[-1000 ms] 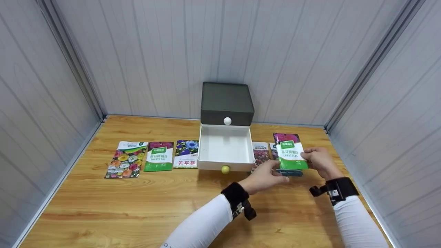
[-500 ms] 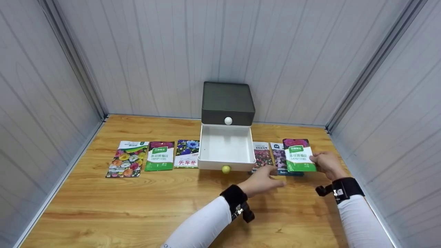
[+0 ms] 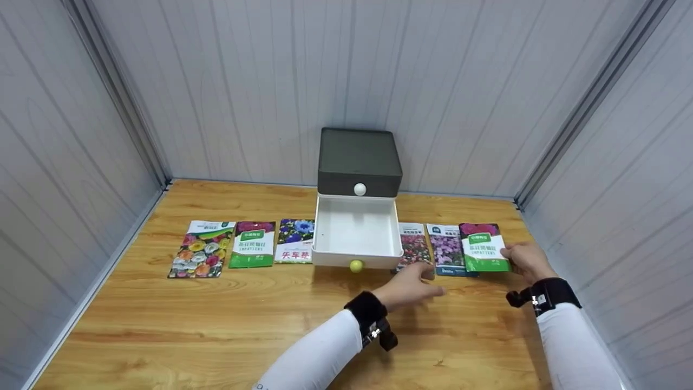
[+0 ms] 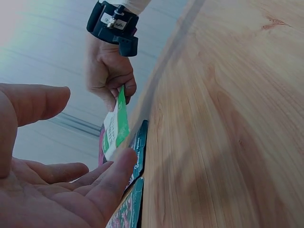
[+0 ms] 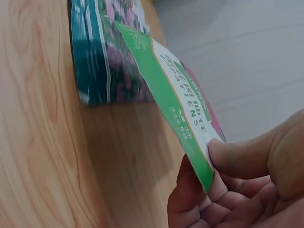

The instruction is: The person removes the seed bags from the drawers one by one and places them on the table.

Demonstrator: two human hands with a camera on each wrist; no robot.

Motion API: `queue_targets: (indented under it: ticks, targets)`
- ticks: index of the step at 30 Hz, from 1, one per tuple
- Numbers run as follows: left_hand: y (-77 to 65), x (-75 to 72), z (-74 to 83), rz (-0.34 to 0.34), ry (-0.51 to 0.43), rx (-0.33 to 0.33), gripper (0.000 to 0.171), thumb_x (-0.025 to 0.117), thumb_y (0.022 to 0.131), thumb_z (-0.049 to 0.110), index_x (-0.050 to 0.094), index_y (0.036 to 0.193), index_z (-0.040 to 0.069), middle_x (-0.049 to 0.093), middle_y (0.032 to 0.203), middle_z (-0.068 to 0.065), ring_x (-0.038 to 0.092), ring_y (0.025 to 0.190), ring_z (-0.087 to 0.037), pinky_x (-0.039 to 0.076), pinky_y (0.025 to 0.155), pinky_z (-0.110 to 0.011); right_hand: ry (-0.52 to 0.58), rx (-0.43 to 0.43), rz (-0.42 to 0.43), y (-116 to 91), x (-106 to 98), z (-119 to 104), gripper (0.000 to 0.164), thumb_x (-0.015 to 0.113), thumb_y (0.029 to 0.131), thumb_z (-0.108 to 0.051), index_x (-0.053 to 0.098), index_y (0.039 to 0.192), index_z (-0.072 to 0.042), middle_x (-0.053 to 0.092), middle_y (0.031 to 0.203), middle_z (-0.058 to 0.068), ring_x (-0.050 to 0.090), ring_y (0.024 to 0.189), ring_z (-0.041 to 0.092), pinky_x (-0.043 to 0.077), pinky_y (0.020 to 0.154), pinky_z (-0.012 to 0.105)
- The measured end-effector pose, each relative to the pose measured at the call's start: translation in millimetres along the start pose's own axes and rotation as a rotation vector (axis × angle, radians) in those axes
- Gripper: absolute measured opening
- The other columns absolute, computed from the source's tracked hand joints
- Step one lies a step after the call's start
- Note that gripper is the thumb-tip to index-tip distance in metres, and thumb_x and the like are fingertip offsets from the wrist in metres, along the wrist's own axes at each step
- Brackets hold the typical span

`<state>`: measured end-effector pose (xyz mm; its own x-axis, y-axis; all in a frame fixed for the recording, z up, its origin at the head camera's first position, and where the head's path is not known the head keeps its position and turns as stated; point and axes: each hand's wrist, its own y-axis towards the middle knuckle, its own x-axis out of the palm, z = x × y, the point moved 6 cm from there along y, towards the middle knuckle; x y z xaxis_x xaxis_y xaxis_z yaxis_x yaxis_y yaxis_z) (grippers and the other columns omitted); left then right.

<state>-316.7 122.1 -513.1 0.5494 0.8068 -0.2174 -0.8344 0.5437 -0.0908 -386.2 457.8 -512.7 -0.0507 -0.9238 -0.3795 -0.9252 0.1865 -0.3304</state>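
My right hand (image 3: 529,261) pinches the right edge of a green and white seed packet (image 3: 485,248) printed with magenta flowers, thumb on its front. In the right wrist view the held packet is tilted and raised above the wood. Its left side overlaps a teal-edged packet of purple flowers (image 3: 448,250). My left hand (image 3: 409,286) holds nothing; thumb and fingers are spread apart in the left wrist view. It hovers just in front of a packet of red flowers (image 3: 414,244), hiding part of its lower edge.
A small dark-topped drawer box (image 3: 359,154) stands at the back wall, its white lower drawer (image 3: 357,260) pulled out. Left of it lie a cornflower packet (image 3: 295,241), another green impatiens packet (image 3: 253,245) and a packet of multicoloured blooms (image 3: 201,250). Panel walls enclose the wooden table (image 3: 216,330).
The right hand has carried the green packet rightward and lower, uncovering most of the purple-flower packet. My left hand has drawn back slightly, away from the packets.
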Motion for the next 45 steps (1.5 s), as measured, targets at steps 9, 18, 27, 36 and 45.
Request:
queue_targets:
  ticks: [9, 18, 27, 36, 45]
  targets:
    - [-1.4, -3.5, -7.2, 0.000, 0.023, -0.016, 0.075, 0.086, 0.095, 0.026, 0.055, 0.156, -0.006, 0.069, 0.142, -0.021, 0.071, 0.122, -0.027, 0.061, 0.104, -0.038, -0.061, 0.016, 0.050, 6.7, -12.8, 8.7, 0.063, 0.053, 0.115, -0.014, 0.031, 0.164, 0.019, 0.068, 0.123, 0.010, 0.067, 0.090, 0.004, 0.061, 0.081, 0.024]
    - [-2.7, -7.1, -14.7, -0.009, 0.007, -0.024, 0.077, 0.085, 0.095, 0.022, 0.052, 0.158, -0.009, 0.069, 0.141, -0.024, 0.075, 0.109, -0.028, 0.064, 0.098, -0.040, -0.147, 0.072, 0.116, 11.1, -21.6, 18.6, 0.068, 0.050, 0.114, -0.019, 0.027, 0.165, 0.018, 0.048, 0.155, 0.031, 0.058, 0.123, 0.028, 0.056, 0.092, 0.029]
    - [-7.7, -6.3, -18.0, -0.020, -0.057, -0.038, 0.075, 0.085, 0.096, 0.020, 0.052, 0.156, -0.011, 0.067, 0.142, -0.026, 0.076, 0.104, -0.029, 0.066, 0.092, -0.043, -0.231, 0.028, 0.193, 13.7, -23.8, 17.8, 0.062, 0.054, 0.107, -0.016, 0.044, 0.152, 0.025, 0.050, 0.145, 0.034, 0.051, 0.124, 0.039, 0.049, 0.096, 0.034]
    - [-13.6, -6.3, -18.0, -0.009, 0.026, -0.022, 0.073, 0.086, 0.097, 0.024, 0.055, 0.155, -0.007, 0.070, 0.140, -0.022, 0.075, 0.103, -0.021, 0.065, 0.093, -0.035, -0.217, 0.029, 0.273, 19.3, -23.8, 24.4, 0.056, 0.053, 0.104, -0.013, 0.048, 0.143, 0.026, 0.047, 0.139, 0.031, 0.047, 0.121, 0.040, 0.046, 0.097, 0.036]
    - [-16.5, -10.8, -17.7, -0.016, 0.053, -0.026, 0.072, 0.086, 0.097, 0.023, 0.055, 0.155, -0.006, 0.070, 0.139, -0.020, 0.074, 0.109, -0.023, 0.064, 0.097, -0.036, -0.233, 0.028, 0.284, 22.6, -28.7, 29.5, 0.030, 0.053, 0.096, -0.010, 0.053, 0.112, 0.015, 0.048, 0.127, 0.030, 0.047, 0.115, 0.041, 0.047, 0.090, 0.037]
